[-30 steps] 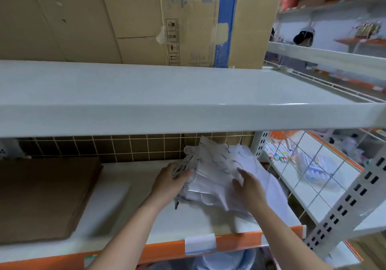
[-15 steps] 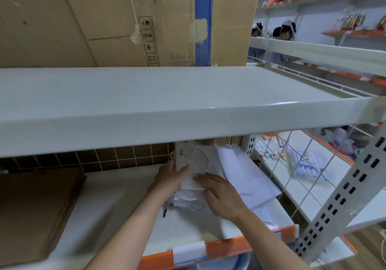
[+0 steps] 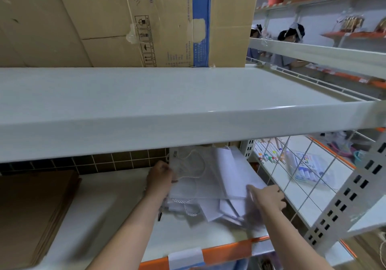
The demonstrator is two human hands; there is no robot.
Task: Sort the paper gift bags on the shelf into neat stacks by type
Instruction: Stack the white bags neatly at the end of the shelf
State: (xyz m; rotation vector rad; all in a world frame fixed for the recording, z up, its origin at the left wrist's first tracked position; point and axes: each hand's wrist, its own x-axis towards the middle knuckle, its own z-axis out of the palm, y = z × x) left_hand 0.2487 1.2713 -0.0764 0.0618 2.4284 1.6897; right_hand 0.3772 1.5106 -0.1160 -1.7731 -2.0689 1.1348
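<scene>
Down on the lower shelf [image 3: 104, 202], a loose heap of white paper gift bags [image 3: 211, 184] sits toward the right end, close to the perforated upright [image 3: 342, 202], while a flat brown stack of cardboard [image 3: 35, 215] fills the left end, well apart from the heap. Up top, the upper shelf [image 3: 167, 102] carries a big cardboard box [image 3: 167, 18] with a blue stripe down its face. Beyond the wire grid on the right, a clear pack of markers [image 3: 307, 169] lies on the neighbouring shelf. The bags are flat, white and overlapping at odd angles, with twisted white cord handles [image 3: 188, 205] spilling out at the front; the near edges are blurred. The left hand [image 3: 159, 177] is at the heap's left edge, fingers curled around the side of a raised bag and gripping it. The right hand [image 3: 269, 196] reaches in at the heap's right edge, fingers bent against the bags, but whether it actually clasps one I cannot tell.
</scene>
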